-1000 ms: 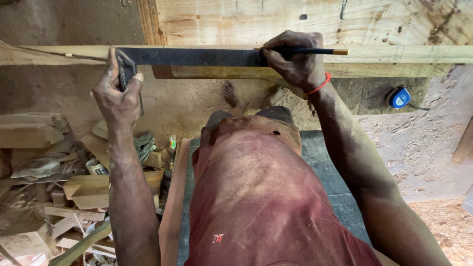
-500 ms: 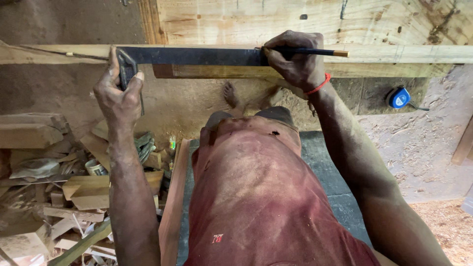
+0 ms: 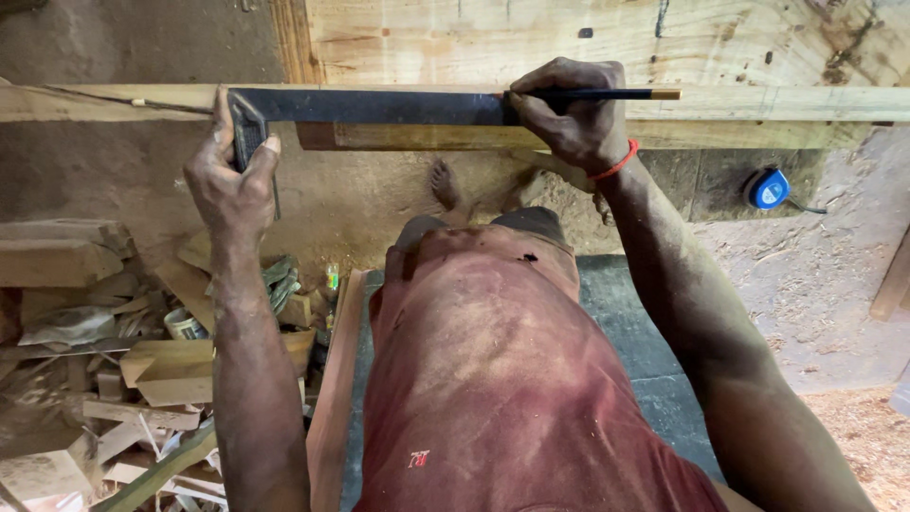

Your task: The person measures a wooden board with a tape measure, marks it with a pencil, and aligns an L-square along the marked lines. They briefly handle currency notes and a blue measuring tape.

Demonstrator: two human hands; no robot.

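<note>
- Little differs from the picture a second ago: both hands sit at the same spots on the wood, and the square and the pencil have not visibly moved.
- The left hand [image 3: 230, 180] is closed around the dark stock of a carpenter's square [image 3: 370, 106], thumb and fingers wrapped tight, pressing it against the near edge of a long pale plank [image 3: 787, 102].
- The square's flat dark blade lies on top of the plank, its long axis running left to right across the view, from the stock at the left hand to its free end under the right hand.
- The right hand [image 3: 569, 118] is closed in a writing grip on a black pencil [image 3: 616, 94], a red band on its wrist; the pencil lies nearly level, its gold-capped end pointing right and its tip hidden under the fingers at the blade's far edge.
- The plank runs the full width of the view, in front of a broad board [image 3: 569, 38] of light, stained wood.
- A blue tape measure [image 3: 767, 189] lies on the dirt floor [image 3: 379, 199] beyond the right forearm, well apart from both hands.
- Wood offcuts [image 3: 114, 360] are heaped on the floor beside the left arm, and a reddish plank [image 3: 334, 398] slants up beside the person's hip.
</note>
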